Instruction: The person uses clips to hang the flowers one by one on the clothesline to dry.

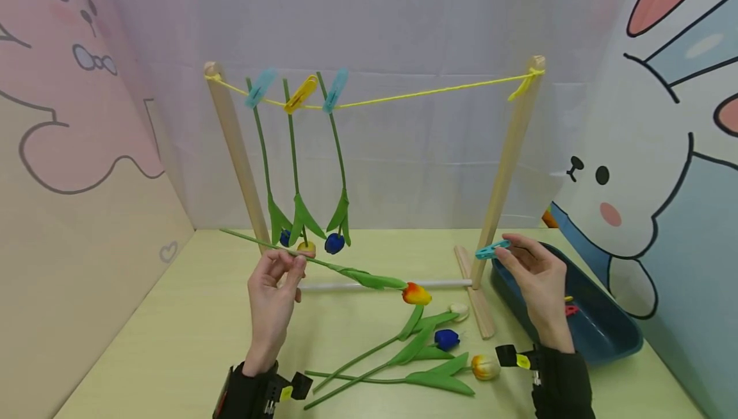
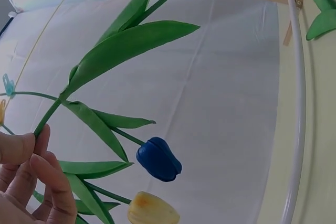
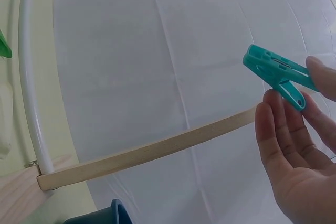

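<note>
We pinch one smooth-stemmed tulip (image 1: 375, 278) with our left fingers (image 1: 295, 271), one plastic clothespin (image 1: 490, 250) with our right fingers (image 1: 528, 247); three leafy tulips (image 1: 446, 340) lie toward the near edge of the counter (image 1: 173, 348).

The right hand (image 3: 302, 153) pinches a teal clothespin (image 3: 270, 66) by its handle ends, thumb above and other fingers (image 3: 269, 135) below, the clip end pointing up and left. Behind, a slim wooden post (image 3: 152, 148) slants across a creased white cloth (image 3: 126, 51). The post's lower end meets a white rod (image 3: 31, 93) beside pale tabletop (image 3: 50, 93). Green leaves (image 3: 4, 48) (mere slivers) show at the left edge, a dark blue tub (image 3: 107, 215) at the bottom.
</note>
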Demonstrator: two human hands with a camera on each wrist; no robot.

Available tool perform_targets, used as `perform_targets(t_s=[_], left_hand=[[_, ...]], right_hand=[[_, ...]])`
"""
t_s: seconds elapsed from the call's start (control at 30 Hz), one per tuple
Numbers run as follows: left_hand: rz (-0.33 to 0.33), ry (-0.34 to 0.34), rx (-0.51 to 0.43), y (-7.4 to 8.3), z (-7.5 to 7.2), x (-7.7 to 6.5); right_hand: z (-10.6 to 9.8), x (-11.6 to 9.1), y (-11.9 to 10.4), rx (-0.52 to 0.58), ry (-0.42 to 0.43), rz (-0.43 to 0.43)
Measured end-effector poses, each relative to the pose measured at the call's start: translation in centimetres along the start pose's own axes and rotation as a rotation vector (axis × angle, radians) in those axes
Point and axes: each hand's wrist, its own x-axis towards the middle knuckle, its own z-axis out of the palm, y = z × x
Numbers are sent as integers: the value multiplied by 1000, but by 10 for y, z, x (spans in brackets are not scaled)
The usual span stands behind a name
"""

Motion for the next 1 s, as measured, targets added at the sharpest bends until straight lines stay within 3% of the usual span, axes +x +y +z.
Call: perform_targets(t_s=[0.33,0.63,0.9,1.0], left_hand=[[38,-2,-9,1,2,0],[114,-54,8,7,8,4],[173,-138,1,16,27,17],[255,-189,-42,19,33,22]], right_hand=[[3,-1,-3,29,-2,-6],[13,8,-12,89,43,-61],[29,27,-33,159,-38,-169],[36,34,-43,136,-72,-222]])
